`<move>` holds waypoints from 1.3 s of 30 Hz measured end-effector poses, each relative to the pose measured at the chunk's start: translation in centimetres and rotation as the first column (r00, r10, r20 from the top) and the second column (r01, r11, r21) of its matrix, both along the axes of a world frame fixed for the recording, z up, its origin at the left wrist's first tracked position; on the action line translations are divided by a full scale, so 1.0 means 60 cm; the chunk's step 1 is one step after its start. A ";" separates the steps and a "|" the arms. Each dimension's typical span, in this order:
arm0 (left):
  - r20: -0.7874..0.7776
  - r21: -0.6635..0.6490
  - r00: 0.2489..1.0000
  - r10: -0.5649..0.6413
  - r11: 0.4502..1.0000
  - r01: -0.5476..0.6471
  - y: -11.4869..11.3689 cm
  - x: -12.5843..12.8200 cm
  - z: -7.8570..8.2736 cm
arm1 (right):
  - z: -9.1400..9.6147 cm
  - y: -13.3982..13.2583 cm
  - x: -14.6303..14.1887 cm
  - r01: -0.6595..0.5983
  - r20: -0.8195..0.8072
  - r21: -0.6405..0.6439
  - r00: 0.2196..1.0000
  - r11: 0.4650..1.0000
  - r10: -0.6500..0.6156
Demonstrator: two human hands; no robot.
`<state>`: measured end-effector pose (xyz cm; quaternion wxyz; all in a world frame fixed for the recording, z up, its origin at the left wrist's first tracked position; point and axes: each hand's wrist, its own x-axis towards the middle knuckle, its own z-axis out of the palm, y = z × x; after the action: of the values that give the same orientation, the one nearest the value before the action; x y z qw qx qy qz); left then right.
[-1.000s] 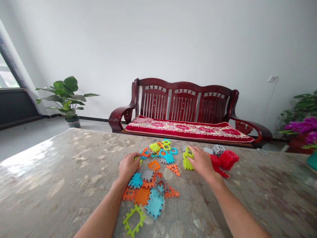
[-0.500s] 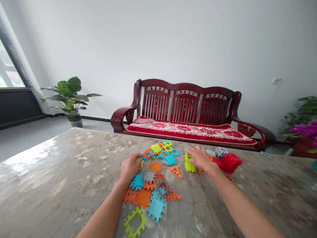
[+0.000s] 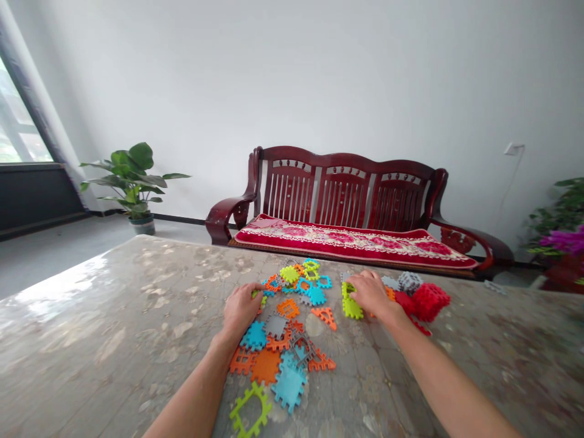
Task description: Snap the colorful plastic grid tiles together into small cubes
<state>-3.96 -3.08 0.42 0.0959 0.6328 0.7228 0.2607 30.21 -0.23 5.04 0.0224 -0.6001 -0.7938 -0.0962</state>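
My left hand (image 3: 241, 309) rests at the left edge of a spread of toothed, flat interlocking plastic pieces. Its fingers curl over a green interlocking piece (image 3: 261, 300), mostly hidden beneath them. To the right, my right hand (image 3: 370, 293) has bent fingers on another green interlocking piece (image 3: 352, 308); the fingertips are partly hidden. Between the hands lie an orange triangle (image 3: 325, 317), an orange square frame (image 3: 288, 308) and a blue piece (image 3: 316, 296). Closer to me are a grey square (image 3: 276, 325), an orange square (image 3: 266, 365) and a green frame (image 3: 236, 411).
Right of my right hand sit a red toothed cube (image 3: 430, 302) and a grey one (image 3: 409, 281). Everything lies on a patterned table cover (image 3: 114, 340). Behind the table stands a dark red wooden bench (image 3: 342, 207); a potted plant (image 3: 137, 176) is at left.
The view has shifted slightly, so everything sits a little farther right. Both hands stay at the same pieces, with no piece visibly moved.
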 end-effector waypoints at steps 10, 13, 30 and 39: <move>0.008 0.000 1.000 0.003 1.000 -0.003 -0.002 0.002 0.002 | 0.013 -0.011 -0.009 -0.002 0.054 -0.023 0.999 1.000 0.003; 0.017 -0.004 1.000 0.008 1.000 -0.008 -0.002 0.001 0.001 | 0.012 -0.015 -0.011 -0.008 0.031 -0.037 0.999 0.999 0.009; 0.050 0.003 0.999 0.015 1.000 -0.015 0.000 0.000 -0.005 | -0.019 0.091 -0.141 -0.005 -0.269 -0.008 0.963 1.000 0.002; 0.067 -0.006 0.998 0.018 1.000 -0.018 0.002 0.002 -0.005 | -0.049 0.127 -0.167 0.083 -0.339 -0.048 0.936 0.995 -0.095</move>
<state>-3.86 -2.96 0.13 0.1195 0.6170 0.7254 0.2807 20.18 7.37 2.07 0.1452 -0.6433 -0.7514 0.0215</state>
